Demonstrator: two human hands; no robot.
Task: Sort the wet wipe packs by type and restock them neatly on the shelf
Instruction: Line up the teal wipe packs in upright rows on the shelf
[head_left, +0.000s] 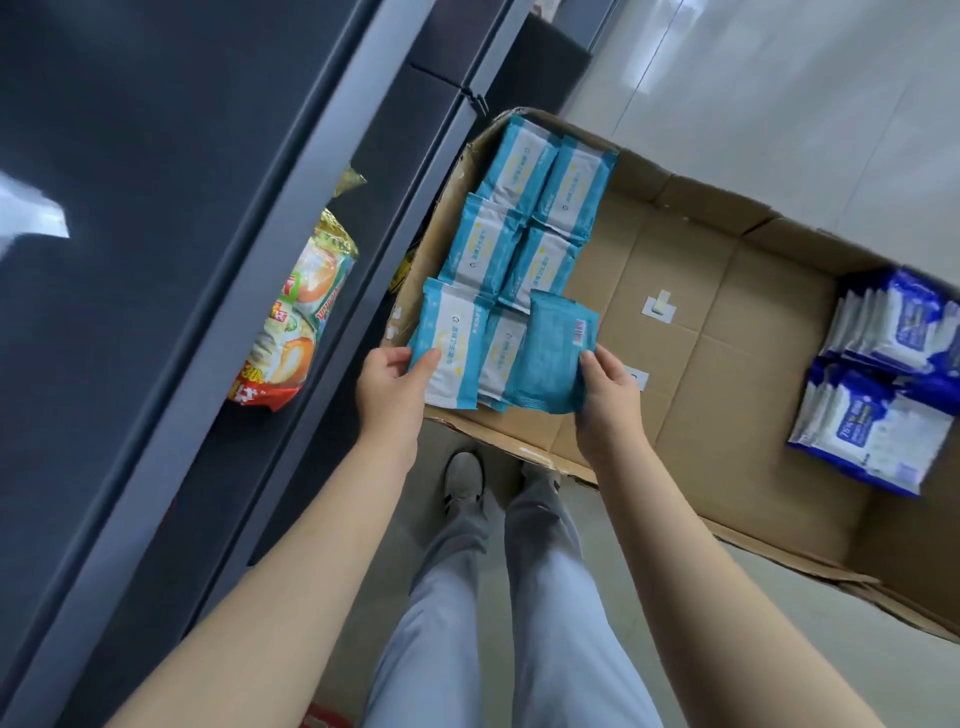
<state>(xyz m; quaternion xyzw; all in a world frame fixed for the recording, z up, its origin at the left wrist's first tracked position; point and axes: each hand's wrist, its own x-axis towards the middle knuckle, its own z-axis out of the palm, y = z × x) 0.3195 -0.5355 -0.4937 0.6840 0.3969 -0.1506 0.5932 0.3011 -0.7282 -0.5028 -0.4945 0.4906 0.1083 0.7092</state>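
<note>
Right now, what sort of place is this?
Probably a shop aisle or stockroom during restocking. Dark metal shelving holds a snack bag, and an open cardboard box on the tiled floor holds teal wet wipe packs and blue-and-white packs.

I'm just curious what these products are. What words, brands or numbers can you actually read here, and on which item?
"75%": on the front dark blue and white wipe pack at the right end of the cardboard box.
"30": on the snack bag on the shelf, near its red bottom edge.
Light blue wipe packs: print too blurred to read.
Turned-over teal pack in the right hand: small label unreadable.
</note>
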